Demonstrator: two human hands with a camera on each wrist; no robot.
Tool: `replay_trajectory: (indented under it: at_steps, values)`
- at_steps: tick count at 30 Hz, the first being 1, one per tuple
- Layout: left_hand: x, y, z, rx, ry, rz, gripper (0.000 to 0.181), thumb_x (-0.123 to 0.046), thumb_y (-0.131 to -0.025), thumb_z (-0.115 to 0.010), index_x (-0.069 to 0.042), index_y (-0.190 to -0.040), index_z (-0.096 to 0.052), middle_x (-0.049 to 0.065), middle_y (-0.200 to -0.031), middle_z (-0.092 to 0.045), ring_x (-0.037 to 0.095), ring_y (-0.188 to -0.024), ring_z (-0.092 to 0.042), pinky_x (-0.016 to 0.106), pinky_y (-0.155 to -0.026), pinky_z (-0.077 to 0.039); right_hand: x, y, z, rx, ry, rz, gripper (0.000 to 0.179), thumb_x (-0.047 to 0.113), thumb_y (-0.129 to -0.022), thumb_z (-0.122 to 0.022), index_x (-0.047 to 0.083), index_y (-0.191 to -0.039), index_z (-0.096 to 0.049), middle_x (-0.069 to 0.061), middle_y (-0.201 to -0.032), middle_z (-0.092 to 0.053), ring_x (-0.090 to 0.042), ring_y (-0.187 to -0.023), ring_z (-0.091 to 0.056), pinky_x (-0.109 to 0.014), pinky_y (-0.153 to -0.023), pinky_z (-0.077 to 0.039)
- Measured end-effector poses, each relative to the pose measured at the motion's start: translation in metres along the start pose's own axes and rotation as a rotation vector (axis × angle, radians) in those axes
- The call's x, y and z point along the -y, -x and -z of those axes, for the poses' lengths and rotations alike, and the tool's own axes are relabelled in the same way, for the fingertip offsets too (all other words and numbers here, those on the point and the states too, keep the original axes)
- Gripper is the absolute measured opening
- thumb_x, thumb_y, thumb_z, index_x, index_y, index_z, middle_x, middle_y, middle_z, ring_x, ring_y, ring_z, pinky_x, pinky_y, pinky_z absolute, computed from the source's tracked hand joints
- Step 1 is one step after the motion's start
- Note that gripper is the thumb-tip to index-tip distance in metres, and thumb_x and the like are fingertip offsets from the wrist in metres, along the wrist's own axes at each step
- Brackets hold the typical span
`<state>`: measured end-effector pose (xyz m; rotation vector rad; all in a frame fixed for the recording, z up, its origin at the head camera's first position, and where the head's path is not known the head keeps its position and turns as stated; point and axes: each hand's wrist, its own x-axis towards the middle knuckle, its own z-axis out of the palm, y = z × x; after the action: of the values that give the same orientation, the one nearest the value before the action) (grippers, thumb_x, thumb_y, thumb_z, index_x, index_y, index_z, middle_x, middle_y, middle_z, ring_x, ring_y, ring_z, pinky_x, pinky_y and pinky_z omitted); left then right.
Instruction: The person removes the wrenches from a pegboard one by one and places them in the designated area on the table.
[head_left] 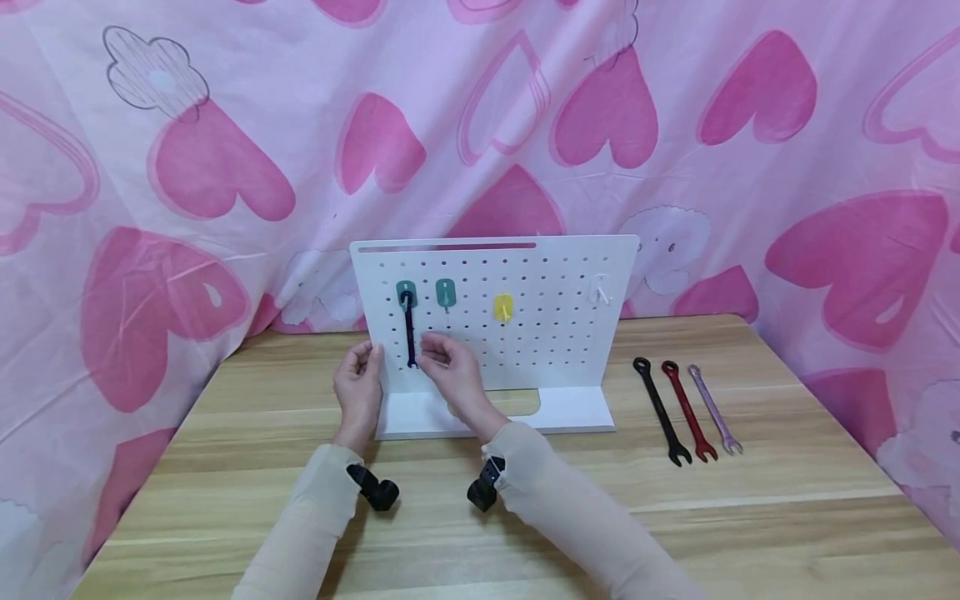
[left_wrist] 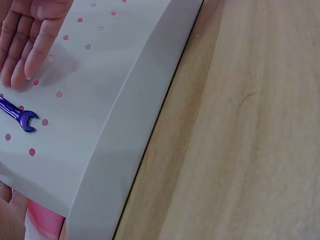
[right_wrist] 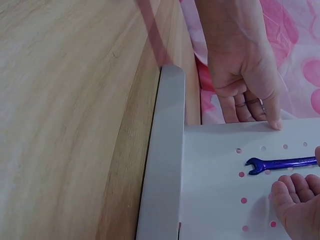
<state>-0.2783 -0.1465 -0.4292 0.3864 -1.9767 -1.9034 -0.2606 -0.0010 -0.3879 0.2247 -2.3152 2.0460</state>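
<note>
A blue-purple combination wrench (head_left: 410, 337) hangs from the leftmost green hook (head_left: 406, 287) on a white pegboard (head_left: 555, 350). Its open jaw end points down, close against the board in the right wrist view. My left hand (head_left: 358, 387) grips the board's left edge, thumb on the front face and fingers behind. Just right of the wrench's lower end is my right hand (head_left: 456, 375), its fingers loosely bent and holding nothing. In the left wrist view, the right hand's fingers (left_wrist: 37, 50) sit above the wrench's open end (left_wrist: 27, 120).
A second green hook (head_left: 446, 292), a yellow hook (head_left: 503, 307) and a white hook (head_left: 600, 290) are on the board. Right of it, a black wrench (head_left: 662, 412), a red wrench (head_left: 688, 410) and a silver-purple wrench (head_left: 715, 408) lie on the wooden table (head_left: 795, 517). A pink curtain hangs behind.
</note>
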Motion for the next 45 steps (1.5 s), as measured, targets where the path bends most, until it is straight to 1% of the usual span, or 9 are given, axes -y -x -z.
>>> replay_trajectory:
  at_steps: [11, 17, 26, 30, 38, 42, 45]
  values:
    - [0.002, -0.001, 0.001, 0.000, -0.004, -0.011, 0.039, -0.040, -0.092, -0.057, -0.010, -0.117, -0.059, -0.001, -0.104, -0.055, 0.011, -0.095, -0.048, 0.019, -0.082, -0.042, -0.004, -0.003, -0.008, -0.002, -0.046, -0.053, 0.031, 0.012, -0.088, -0.066, 0.015, -0.118, -0.061, -0.002, -0.112, -0.064, -0.013, -0.101, -0.059, -0.025, -0.089, -0.049]
    - [0.002, -0.002, 0.000, 0.002, -0.005, 0.001, 0.037, -0.038, -0.092, -0.057, -0.011, -0.117, -0.059, -0.002, -0.104, -0.055, 0.012, -0.095, -0.047, 0.020, -0.083, -0.042, -0.002, -0.005, -0.012, -0.016, -0.070, -0.061, 0.029, 0.013, -0.087, -0.067, 0.013, -0.116, -0.062, -0.003, -0.109, -0.064, -0.014, -0.099, -0.060, -0.026, -0.088, -0.050]
    - [0.001, -0.001, -0.001, -0.006, 0.004, -0.004, 0.032, -0.033, -0.093, -0.057, -0.010, -0.114, -0.060, -0.002, -0.101, -0.056, 0.010, -0.092, -0.048, 0.019, -0.080, -0.043, -0.005, -0.008, -0.020, -0.046, -0.112, -0.089, 0.023, 0.011, -0.087, -0.067, 0.011, -0.110, -0.064, -0.002, -0.104, -0.065, -0.013, -0.093, -0.059, -0.027, -0.086, -0.050]
    - [0.000, 0.000, -0.001, -0.010, 0.012, -0.007, 0.029, -0.029, -0.094, -0.057, -0.008, -0.114, -0.060, -0.001, -0.101, -0.056, 0.010, -0.092, -0.049, 0.019, -0.079, -0.043, -0.005, -0.008, -0.023, -0.067, -0.123, -0.089, 0.021, 0.010, -0.086, -0.067, 0.009, -0.107, -0.064, -0.003, -0.101, -0.065, -0.012, -0.088, -0.058, -0.025, -0.082, -0.051]
    - [-0.001, 0.000, -0.002, -0.010, 0.001, 0.009, 0.030, -0.032, -0.094, -0.056, -0.010, -0.114, -0.060, -0.001, -0.102, -0.057, 0.011, -0.093, -0.049, 0.021, -0.080, -0.042, -0.004, -0.009, -0.027, -0.101, -0.142, -0.102, 0.016, 0.007, -0.086, -0.066, 0.005, -0.101, -0.065, -0.004, -0.093, -0.062, -0.010, -0.077, -0.054, -0.020, -0.069, -0.048]
    - [-0.001, 0.000, -0.001, -0.013, 0.000, 0.011, 0.030, -0.032, -0.094, -0.056, -0.010, -0.114, -0.060, -0.001, -0.102, -0.057, 0.011, -0.092, -0.049, 0.021, -0.079, -0.042, -0.003, -0.008, -0.027, -0.097, -0.132, -0.110, 0.013, 0.007, -0.087, -0.065, 0.005, -0.100, -0.064, -0.003, -0.091, -0.060, -0.010, -0.076, -0.053, -0.021, -0.067, -0.050]
    - [0.000, -0.001, -0.001, -0.014, 0.004, 0.000, 0.030, -0.031, -0.094, -0.057, -0.009, -0.114, -0.060, -0.001, -0.101, -0.057, 0.011, -0.091, -0.049, 0.019, -0.077, -0.042, -0.003, -0.007, -0.026, -0.092, -0.121, -0.116, 0.011, 0.008, -0.088, -0.064, 0.007, -0.099, -0.064, -0.002, -0.091, -0.059, -0.010, -0.076, -0.053, -0.021, -0.067, -0.051]
